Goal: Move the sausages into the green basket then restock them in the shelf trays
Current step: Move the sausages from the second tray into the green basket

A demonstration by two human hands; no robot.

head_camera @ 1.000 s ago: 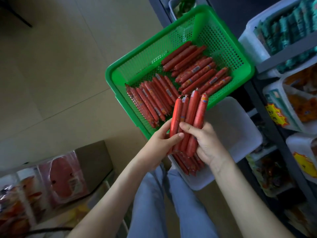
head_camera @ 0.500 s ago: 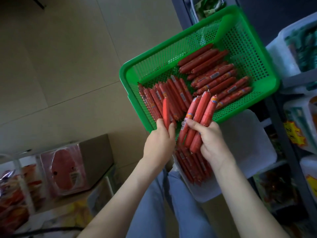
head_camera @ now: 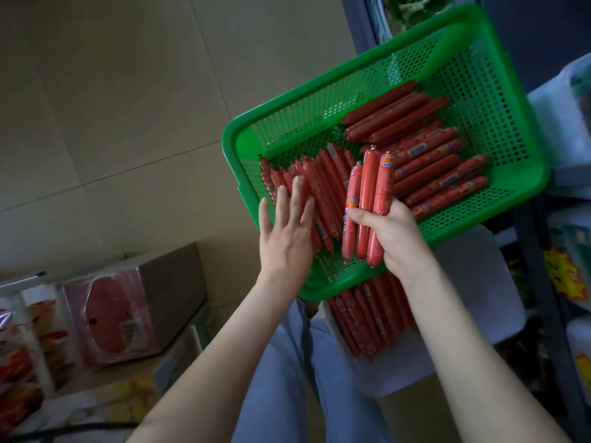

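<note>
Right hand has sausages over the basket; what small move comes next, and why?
Probably lower the right hand and lay its three sausages into the basket beside the row under the open left hand. They hang over the basket, and more wait in the white tray below.

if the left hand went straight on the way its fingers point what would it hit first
Probably the left row of sausages in the green basket; the straight fingers of the left hand sit right over them, contact unclear. Past those, the basket's far wall.
</note>
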